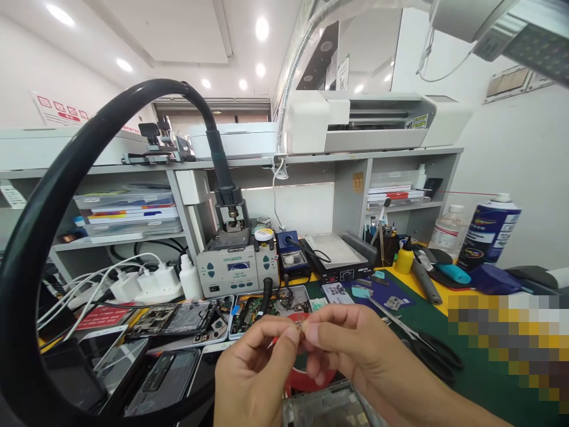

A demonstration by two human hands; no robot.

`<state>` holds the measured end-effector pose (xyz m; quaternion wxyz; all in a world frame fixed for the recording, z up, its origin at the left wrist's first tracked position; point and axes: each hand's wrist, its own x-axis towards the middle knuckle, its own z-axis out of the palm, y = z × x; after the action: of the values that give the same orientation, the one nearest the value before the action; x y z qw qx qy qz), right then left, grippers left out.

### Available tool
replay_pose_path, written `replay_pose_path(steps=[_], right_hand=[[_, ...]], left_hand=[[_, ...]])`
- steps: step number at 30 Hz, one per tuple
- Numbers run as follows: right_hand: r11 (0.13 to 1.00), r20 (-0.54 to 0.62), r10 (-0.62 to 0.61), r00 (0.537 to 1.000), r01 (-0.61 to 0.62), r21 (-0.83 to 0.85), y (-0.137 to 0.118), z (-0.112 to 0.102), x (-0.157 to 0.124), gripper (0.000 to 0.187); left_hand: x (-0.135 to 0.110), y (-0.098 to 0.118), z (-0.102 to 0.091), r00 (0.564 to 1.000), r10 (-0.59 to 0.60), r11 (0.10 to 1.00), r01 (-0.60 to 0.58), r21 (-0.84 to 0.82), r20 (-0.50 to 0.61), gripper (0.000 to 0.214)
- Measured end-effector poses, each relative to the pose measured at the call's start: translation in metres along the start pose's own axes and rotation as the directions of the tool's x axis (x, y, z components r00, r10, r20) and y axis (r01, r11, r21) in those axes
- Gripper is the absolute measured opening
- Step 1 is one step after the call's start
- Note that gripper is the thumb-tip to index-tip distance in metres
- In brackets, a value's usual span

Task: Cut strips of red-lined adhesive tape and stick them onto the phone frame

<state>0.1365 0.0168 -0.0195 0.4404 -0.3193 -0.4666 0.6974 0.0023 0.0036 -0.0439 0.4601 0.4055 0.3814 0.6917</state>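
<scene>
Tape roll red. Mat dark green, table edge yellow. Spray can blue, white cap. Small bottle yellow. Hose black. Station grey, possibly beige. Scissors black.

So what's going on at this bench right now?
A person sits at an electronics repair bench. Their left hand and right hand meet over a red roll of tape, pinching something tiny at the fingertips; what it is can't be told. Opened phones lie to the left, a grey soldering station stands behind, and black scissors rest on the green mat.
</scene>
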Motion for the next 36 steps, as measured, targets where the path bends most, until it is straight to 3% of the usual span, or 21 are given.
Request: replay_pose_path(steps=[10, 15, 21, 26, 31, 36], right_hand=[[0.998, 0.054, -0.006, 0.999, 0.002, 0.067, 0.001, -0.007, -0.004, 0.004], [0.999, 0.054, 0.021, 0.998, -0.022, 0.026, -0.002, -0.010, -0.004, 0.022], [0.999, 0.042, 0.023, 0.999, -0.021, -0.047, -0.004, -0.011, -0.001, 0.024], [0.992, 0.034, -0.045, 0.998, 0.048, -0.113, 0.000, -0.011, -0.004, 0.015], [0.963, 0.007, -0.104, 0.995, 0.102, -0.248, 0.006, -0.014, -0.005, 0.018], [0.831, -0.033, -0.299, 0.954, 0.243, -0.501, 0.009, -0.012, -0.007, 0.014]], left_hand=[[0.001, 0.001, -0.002, 0.997, -0.074, 0.997, 0.074, -0.019, 0.017, 0.015], [0.002, 0.004, -0.002, 0.997, -0.072, 0.997, 0.072, -0.008, 0.016, 0.013], [0.001, 0.003, -0.005, 0.993, -0.106, 0.994, 0.107, -0.019, 0.056, 0.013], [0.002, 0.003, -0.006, 0.985, -0.146, 0.988, 0.151, -0.045, 0.093, 0.014], [0.002, 0.006, -0.003, 0.987, -0.145, 0.988, 0.148, -0.047, 0.067, 0.013], [-0.001, 0.011, 0.002, 0.986, -0.155, 0.987, 0.158, -0.038, 0.060, 0.012]])
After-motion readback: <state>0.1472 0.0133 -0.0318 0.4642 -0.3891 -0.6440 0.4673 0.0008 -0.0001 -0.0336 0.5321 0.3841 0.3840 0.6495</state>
